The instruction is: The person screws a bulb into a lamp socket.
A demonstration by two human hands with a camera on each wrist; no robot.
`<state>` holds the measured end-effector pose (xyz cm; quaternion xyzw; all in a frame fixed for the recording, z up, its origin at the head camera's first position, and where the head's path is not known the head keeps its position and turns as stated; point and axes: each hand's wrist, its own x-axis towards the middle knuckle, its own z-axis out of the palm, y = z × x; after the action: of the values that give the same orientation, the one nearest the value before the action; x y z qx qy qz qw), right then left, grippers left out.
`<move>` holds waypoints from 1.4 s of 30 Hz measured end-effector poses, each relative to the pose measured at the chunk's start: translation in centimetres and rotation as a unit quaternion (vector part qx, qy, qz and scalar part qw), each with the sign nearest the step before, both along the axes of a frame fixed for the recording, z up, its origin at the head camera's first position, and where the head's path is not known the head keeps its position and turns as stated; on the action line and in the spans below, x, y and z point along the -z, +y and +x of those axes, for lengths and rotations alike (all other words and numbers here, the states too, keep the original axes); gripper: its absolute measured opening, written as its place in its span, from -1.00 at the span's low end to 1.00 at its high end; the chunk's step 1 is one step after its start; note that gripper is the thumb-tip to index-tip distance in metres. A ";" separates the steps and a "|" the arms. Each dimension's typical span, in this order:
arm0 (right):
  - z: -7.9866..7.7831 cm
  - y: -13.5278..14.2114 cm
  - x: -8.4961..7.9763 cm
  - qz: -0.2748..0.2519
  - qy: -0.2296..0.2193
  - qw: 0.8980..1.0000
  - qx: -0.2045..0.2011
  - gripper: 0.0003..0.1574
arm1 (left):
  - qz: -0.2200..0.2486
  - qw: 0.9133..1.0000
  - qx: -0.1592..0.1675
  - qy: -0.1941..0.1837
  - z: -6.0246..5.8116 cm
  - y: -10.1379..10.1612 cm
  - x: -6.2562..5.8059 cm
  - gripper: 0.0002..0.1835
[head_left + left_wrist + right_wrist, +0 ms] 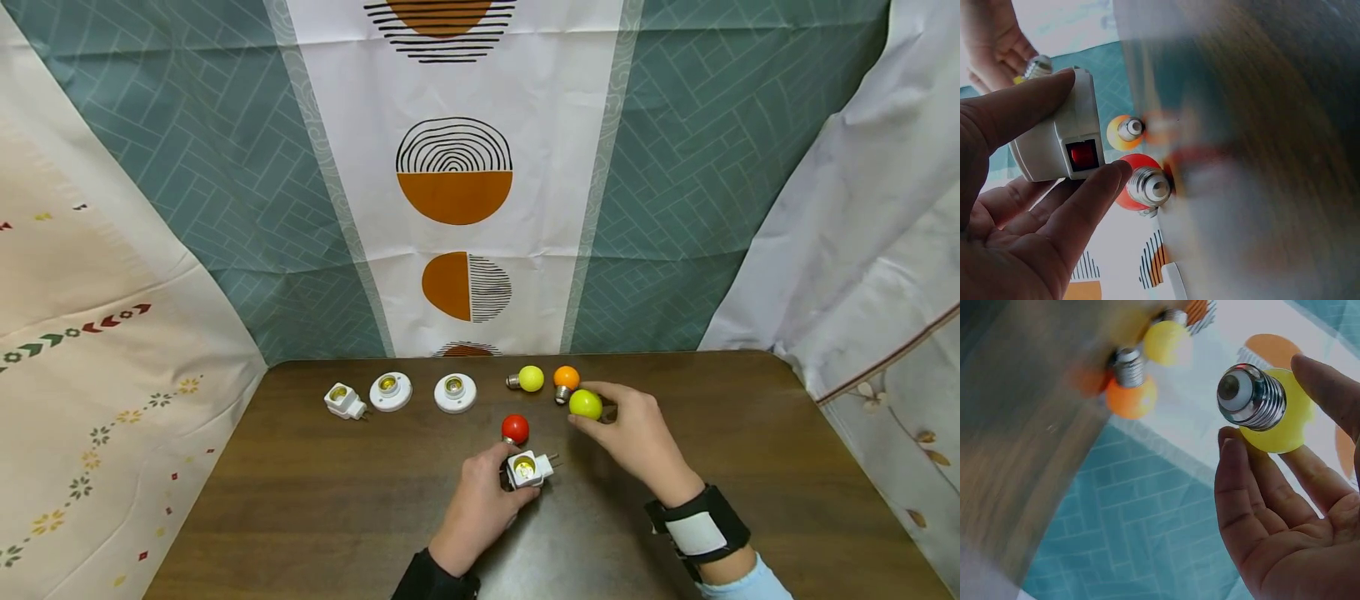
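My left hand (476, 504) grips a white plug-in bulb socket (527, 471) between thumb and fingers. Its open gold-coloured mouth faces up and its prongs point right; a red switch shows on its side in the left wrist view. My right hand (637, 425) pinches a yellow-green light bulb (585, 405) by its globe, the bare metal screw base visible in the right wrist view. Just beyond the left fingers is a red bulb (515, 427) on the table. An orange bulb (567, 377) lies close behind the held bulb.
Another yellow-green bulb (532, 378) lies near the back edge of the brown table (315, 500). Toward the back left are two round white sockets (455, 406) and a second plug-in socket (347, 405). A patterned cloth (465, 200) hangs behind the table.
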<state>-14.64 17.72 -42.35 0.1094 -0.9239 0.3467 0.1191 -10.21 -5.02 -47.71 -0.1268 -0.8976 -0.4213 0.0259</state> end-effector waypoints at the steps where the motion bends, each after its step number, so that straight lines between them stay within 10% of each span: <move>1: 0.1 -0.2 -0.1 -0.010 -0.001 1.000 -0.005 -0.37 | 0.001 1.000 0.001 0.002 0.0 0.0 0.0 -0.54; 21: 2.2 -2.2 -1.5 -0.230 -0.052 0.962 -0.139 -0.34 | 0.048 0.998 -0.014 0.034 -0.4 0.3 0.0 -0.59; 42: 3.5 -4.2 0.1 -0.238 -0.099 0.945 -0.204 -0.39 | 0.061 0.997 0.010 0.045 0.0 0.6 0.0 -0.57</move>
<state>-11.10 13.52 -42.41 0.2291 -0.7797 0.5823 -0.0235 -10.21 -4.39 -47.76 -0.1530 -0.8668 -0.4695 0.0698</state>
